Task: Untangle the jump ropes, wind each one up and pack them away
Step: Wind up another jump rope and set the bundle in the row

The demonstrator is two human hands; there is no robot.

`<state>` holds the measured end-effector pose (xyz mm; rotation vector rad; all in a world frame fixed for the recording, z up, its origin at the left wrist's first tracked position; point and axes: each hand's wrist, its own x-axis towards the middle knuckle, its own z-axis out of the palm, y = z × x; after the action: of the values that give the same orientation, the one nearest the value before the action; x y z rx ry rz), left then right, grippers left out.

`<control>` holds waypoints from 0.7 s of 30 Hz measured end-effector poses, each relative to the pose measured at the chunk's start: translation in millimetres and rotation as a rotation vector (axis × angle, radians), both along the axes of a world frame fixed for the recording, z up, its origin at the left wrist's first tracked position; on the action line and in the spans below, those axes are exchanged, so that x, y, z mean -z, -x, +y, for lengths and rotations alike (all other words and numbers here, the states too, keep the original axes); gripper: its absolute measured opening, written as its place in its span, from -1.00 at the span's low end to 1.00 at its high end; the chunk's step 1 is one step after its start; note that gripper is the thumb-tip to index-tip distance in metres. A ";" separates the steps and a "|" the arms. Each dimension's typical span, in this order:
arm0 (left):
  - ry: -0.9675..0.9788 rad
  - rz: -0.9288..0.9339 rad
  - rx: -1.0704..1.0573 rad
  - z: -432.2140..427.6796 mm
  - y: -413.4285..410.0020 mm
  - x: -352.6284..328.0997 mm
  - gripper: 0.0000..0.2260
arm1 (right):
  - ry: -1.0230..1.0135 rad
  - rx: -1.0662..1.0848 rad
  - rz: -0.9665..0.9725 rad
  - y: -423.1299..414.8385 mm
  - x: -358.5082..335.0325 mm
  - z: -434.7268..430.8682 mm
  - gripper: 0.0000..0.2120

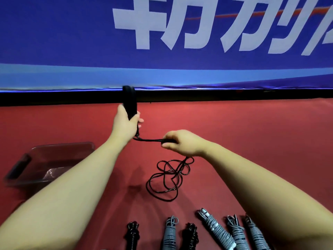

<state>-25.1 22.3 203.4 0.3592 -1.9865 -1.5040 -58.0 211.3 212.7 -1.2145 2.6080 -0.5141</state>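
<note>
head view, down over two bare forearms. grips a pair of black handles (129,101) in the left hand (126,123), fingers and thumb wrapped round the lower ends, tops standing upright in front of the black strip (216,95) under the blue banner (54,42) with its big white characters. pinches the black cord (149,140) in the right hand (182,142), thumb and curled fingers closed on it — drawn into a short, nearly level run from just under the left hand across to the right. falls away below the right wrist into loose loops (171,171) lying crossed over one another on the red surface (252,132), between the two forearms. both hands raised clear of that surface, near each other but not touching. to the left, beyond the left forearm, a clear plastic bin (63,144) resting on the red, near corner hidden by the arm; a dark shape at its left end, too blurred to name. along the near edge, a row of wound ropes (214,229) lying side by side — from the left black, grey, black, then three grey, each with its cord coiled tight round the handles, lower ends cut off by the frame.
</note>
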 end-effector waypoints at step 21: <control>-0.213 -0.747 1.015 34.4 -32.0 -8.2 -0.63 | -0.071 -0.116 0.484 15.2 -44.4 30.1 -0.58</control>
<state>6.9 56.8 211.7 -0.0706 -2.8173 -2.4695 -73.2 241.5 257.1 -1.6218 2.8786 -0.1092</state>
